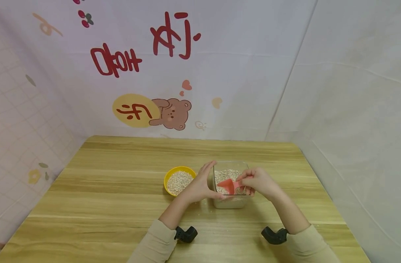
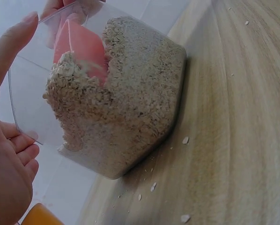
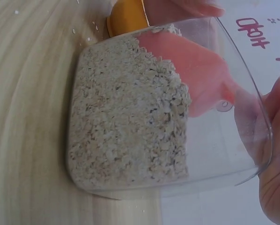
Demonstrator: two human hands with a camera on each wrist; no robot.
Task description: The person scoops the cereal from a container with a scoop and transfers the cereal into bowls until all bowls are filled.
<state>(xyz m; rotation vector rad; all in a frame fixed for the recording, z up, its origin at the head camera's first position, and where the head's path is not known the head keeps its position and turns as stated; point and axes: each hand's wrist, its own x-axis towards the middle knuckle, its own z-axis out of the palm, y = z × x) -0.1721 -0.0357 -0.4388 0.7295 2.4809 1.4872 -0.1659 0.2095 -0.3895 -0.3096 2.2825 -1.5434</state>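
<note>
A clear square container (image 1: 229, 203) partly filled with oats (image 1: 230, 173) stands on the table. My left hand (image 1: 198, 187) holds its left side, with the thumb at the near rim and the fingers toward the far corner. Inside the container, my right hand (image 1: 260, 182) grips a pink scoop (image 1: 227, 186) by its handle. In the right wrist view the scoop (image 3: 189, 65) is sunk partly into the oats. The left wrist view shows oats heaped against the scoop (image 2: 81, 42). Left of the container, a yellow bowl (image 1: 165, 182) holds oats, partly hidden by my left hand.
Loose oat flakes (image 2: 186, 140) lie scattered on the wooden table (image 1: 98, 190) near the container. A white printed cloth (image 1: 246, 73) hangs behind the table, and pale cloth walls stand at both sides. Black devices (image 1: 187, 235) are on both wrists.
</note>
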